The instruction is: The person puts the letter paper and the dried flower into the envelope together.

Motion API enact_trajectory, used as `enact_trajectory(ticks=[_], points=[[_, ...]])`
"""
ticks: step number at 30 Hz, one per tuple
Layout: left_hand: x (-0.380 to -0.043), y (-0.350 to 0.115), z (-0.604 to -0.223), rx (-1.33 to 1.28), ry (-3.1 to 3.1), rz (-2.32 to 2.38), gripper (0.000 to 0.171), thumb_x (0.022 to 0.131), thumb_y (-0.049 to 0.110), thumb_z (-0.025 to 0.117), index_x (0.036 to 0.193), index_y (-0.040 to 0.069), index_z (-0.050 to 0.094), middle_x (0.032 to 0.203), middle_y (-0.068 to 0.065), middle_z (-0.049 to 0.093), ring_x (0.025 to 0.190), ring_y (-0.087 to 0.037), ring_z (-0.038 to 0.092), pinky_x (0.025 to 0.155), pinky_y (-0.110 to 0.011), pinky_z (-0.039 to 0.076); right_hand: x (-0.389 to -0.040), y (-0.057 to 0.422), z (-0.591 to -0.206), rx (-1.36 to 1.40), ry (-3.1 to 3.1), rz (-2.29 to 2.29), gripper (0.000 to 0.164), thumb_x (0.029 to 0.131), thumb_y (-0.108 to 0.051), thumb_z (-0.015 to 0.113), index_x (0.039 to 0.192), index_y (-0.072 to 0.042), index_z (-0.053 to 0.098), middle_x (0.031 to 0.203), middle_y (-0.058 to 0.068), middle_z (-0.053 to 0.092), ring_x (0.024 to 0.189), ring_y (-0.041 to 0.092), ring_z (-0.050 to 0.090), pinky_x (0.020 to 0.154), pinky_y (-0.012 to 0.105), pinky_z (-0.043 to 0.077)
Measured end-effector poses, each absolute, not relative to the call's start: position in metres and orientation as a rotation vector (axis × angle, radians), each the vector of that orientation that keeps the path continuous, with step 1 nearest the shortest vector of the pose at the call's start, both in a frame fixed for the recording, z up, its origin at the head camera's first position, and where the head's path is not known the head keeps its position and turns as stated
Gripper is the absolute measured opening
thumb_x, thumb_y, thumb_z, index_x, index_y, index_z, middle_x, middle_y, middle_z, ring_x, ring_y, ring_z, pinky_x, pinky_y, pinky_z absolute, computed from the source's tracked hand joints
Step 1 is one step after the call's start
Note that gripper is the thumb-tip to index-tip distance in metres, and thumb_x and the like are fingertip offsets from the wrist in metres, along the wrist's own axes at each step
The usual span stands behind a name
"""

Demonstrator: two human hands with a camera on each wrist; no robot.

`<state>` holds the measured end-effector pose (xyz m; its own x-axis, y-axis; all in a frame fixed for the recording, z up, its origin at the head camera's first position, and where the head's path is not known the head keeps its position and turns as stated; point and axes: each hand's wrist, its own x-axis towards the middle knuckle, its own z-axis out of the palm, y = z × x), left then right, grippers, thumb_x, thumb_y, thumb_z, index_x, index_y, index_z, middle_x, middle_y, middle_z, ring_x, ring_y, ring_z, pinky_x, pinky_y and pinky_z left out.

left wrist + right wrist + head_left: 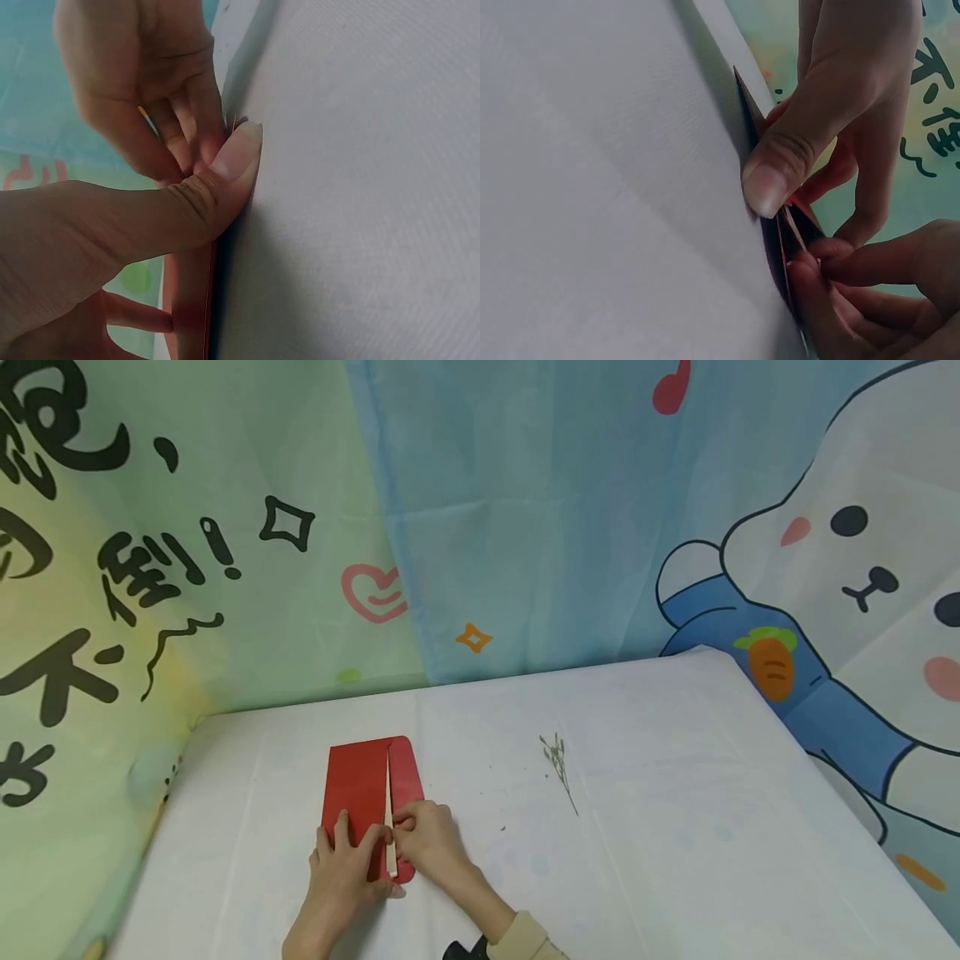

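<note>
A red envelope (356,781) lies upright on the white table, its rounded flap (407,768) folded out to the right. From its long opening shows a narrow cream strip of a card (391,860). My left hand (337,877) grips the envelope near its lower edge, thumb at the opening and other fingers spread over the red front. At the opening, the thumb and forefinger of my right hand (435,839) pinch the card's edge. Both hands meet closely there in the wrist views, where the left thumb (187,206) presses along the envelope's edge. Most of the card is hidden inside.
A small dried flower sprig (558,762) lies on the white tablecloth (675,793) to the right of the envelope. Tiny dark crumbs are scattered near it. Behind the table hangs a printed curtain (525,527). A black object (467,950) shows at the bottom edge.
</note>
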<state>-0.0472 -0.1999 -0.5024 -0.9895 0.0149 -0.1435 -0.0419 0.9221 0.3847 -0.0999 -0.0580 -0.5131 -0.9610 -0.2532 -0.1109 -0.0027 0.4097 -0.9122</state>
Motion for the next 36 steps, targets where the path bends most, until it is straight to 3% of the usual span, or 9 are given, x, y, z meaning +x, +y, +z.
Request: enact_trajectory(ticks=[9, 17, 22, 29, 36], points=[[-0.049, -0.199, -0.502, -0.03, 2.918, 0.579, 0.075, 0.065, 0.035, 0.096, 0.127, 0.016, 0.058, 0.148, -0.041, 0.034, 0.132, -0.069, 0.026, 0.1, -0.078, 0.036, -0.1, -0.061, -0.515, -0.275, 2.394, -1.593, 0.016, 0.086, 0.009, 0.066, 0.098, 0.006, 0.076, 0.075, 0.004, 0.074, 0.049, 0.001, 0.061, 0.05, 0.016, 0.05], [-0.049, -0.199, -0.501, -0.027, 2.906, 0.589, 0.075, 0.066, 0.035, 0.096, 0.128, 0.016, 0.057, 0.149, -0.041, 0.032, 0.133, -0.071, 0.025, 0.101, -0.079, 0.034, -0.103, -0.058, -0.519, -0.379, 2.392, -1.549, 0.025, 0.09, 0.006, 0.058, 0.107, 0.005, 0.076, 0.085, 0.007, 0.077, 0.05, -0.001, 0.05, 0.044, 0.014, 0.033], [-0.049, -0.199, -0.501, -0.033, 2.9, 0.593, 0.076, 0.066, 0.035, 0.096, 0.129, 0.015, 0.057, 0.15, -0.042, 0.031, 0.133, -0.073, 0.024, 0.101, -0.08, 0.033, -0.103, -0.057, -0.519, -0.417, 2.384, -1.526, 0.028, 0.091, 0.006, 0.056, 0.111, 0.004, 0.075, 0.076, 0.004, 0.074, 0.043, 0.0, 0.041, 0.042, 0.012, 0.029], [-0.049, -0.198, -0.502, -0.044, 2.908, 0.584, 0.076, 0.064, 0.035, 0.097, 0.127, 0.016, 0.058, 0.149, -0.041, 0.033, 0.133, -0.072, 0.024, 0.102, -0.08, 0.034, -0.105, -0.052, -0.517, -0.409, 2.34, -1.543, 0.025, 0.09, 0.005, 0.058, 0.107, 0.003, 0.076, 0.071, 0.002, 0.071, 0.045, 0.001, 0.05, 0.043, 0.014, 0.035], [-0.05, -0.196, -0.501, -0.064, 2.904, 0.575, 0.07, 0.064, 0.035, 0.097, 0.122, 0.019, 0.059, 0.147, -0.039, 0.034, 0.132, -0.065, 0.027, 0.102, -0.076, 0.036, -0.11, -0.032, -0.506, -0.446, 2.398, -1.602, 0.016, 0.093, 0.001, 0.066, 0.106, 0.002, 0.076, 0.079, 0.004, 0.073, 0.057, 0.001, 0.058, 0.054, 0.017, 0.049]])
